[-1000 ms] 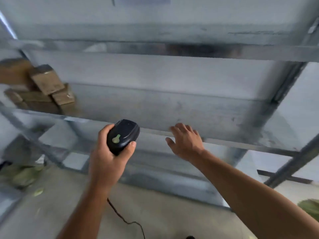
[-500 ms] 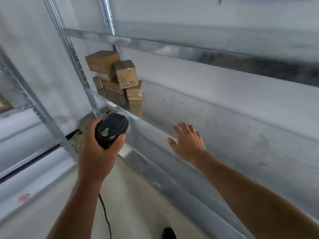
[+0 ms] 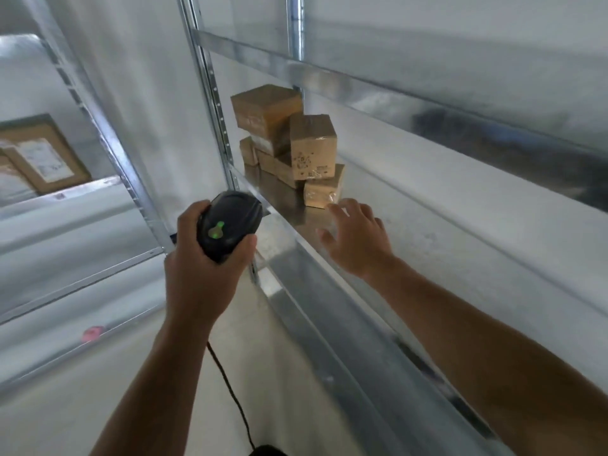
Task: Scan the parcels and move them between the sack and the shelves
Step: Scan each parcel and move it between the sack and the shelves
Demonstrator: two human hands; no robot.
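Parcel labels (image 3: 307, 164) unreadable; scanner cable (image 3: 230, 390) cut off below.

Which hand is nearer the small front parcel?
Right. The right hand hovers just below the small front parcel, nearly touching it; the left hand grips the scanner farther left, off the shelf.

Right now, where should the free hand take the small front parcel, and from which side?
Grip the small front parcel across its exposed near end, from the side of the right hand. A taller box seems to rest on it, blocking a grasp from above.
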